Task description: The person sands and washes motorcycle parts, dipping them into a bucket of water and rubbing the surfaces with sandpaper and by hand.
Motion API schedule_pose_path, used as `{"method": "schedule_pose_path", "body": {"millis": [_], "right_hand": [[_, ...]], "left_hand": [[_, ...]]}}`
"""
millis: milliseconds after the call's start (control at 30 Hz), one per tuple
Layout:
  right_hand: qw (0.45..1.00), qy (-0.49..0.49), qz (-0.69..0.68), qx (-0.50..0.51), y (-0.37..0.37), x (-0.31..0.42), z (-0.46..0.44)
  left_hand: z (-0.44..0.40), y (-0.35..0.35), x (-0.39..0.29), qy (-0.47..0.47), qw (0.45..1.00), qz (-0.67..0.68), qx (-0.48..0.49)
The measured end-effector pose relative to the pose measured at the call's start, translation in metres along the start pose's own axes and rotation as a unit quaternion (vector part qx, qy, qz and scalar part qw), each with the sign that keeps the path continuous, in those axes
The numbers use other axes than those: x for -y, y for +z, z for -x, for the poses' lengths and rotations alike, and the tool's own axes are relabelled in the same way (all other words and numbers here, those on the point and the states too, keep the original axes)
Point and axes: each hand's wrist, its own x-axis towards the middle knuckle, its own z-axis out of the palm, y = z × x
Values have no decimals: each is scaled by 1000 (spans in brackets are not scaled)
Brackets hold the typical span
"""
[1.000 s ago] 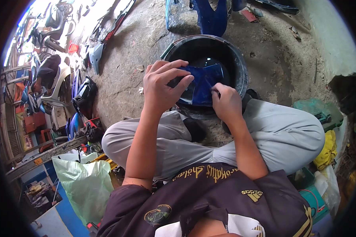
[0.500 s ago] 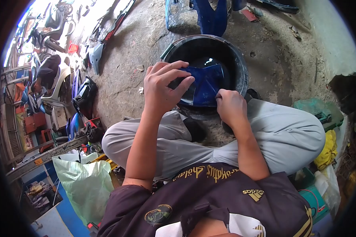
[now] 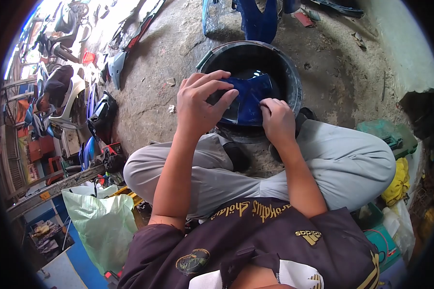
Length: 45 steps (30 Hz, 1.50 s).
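Head view shows you apparently working over the blue panel (image 3: 250,98) at the mouth of the bucket (image 3: 294,82); the next move calls for a steady left hold. Your left hand (image 3: 197,101), half open, grasps its left edge; your right hand (image 3: 278,118) curls against its right side, perhaps clasping something, I can't tell.

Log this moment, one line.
left hand: holding blue panel, left side | right hand: at panel's right side | panel: over dark bucket

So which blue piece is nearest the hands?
The blue piece at the mouth of the bucket, between left hand and right hand; the other blue pieces are beyond the bucket, away from both.
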Motion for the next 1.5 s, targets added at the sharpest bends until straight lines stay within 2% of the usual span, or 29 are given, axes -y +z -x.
{"method": "schedule_pose_path", "body": {"millis": [33,133,167,267,367,467,567,667,767,867,933,1100,1233,1367,1500], "right_hand": [[999,-9,-27,-26,3,0,-2],[998,46,-41,3,-5,-4,-7],[997,54,-36,50,-10,-5,-6],[991,83,-41,100,-23,1,-7],[987,112,-78,82,-18,4,-7],[977,150,-151,18,-6,10,-9],[974,155,-167,9,-5,13,-12],[993,-10,-115,-24,11,-4,-9],[999,-50,-4,19,-2,0,0],[997,-50,40,33,-8,-2,21],[999,-41,13,9,-2,-4,22],[997,-71,5,-26,18,-1,-19],[994,-86,64,-11,19,4,-33],[985,-99,133,45,-8,-4,1],[987,-93,124,51,-16,-14,11]], "left_hand": [[0,1,-1,8,1000,-6,-7],[-1,0,-2,7,1000,6,0],[-1,0,-1,4,1000,7,-1],[0,-2,0,-2,1000,11,4],[0,-3,-2,-6,1000,10,14],[-1,-3,-2,-4,1000,10,6],[0,-3,0,6,1000,12,-2],[3,-4,3,5,1000,18,-6],[7,-5,4,6,1000,28,-9],[7,-5,4,13,1000,12,-19],[9,-2,1,14,999,-3,-35],[14,-1,2,14,998,-12,-59],[21,2,3,25,997,-5,-73],[22,2,1,24,997,-7,-79],[20,9,0,26,996,-11,-90]]}}
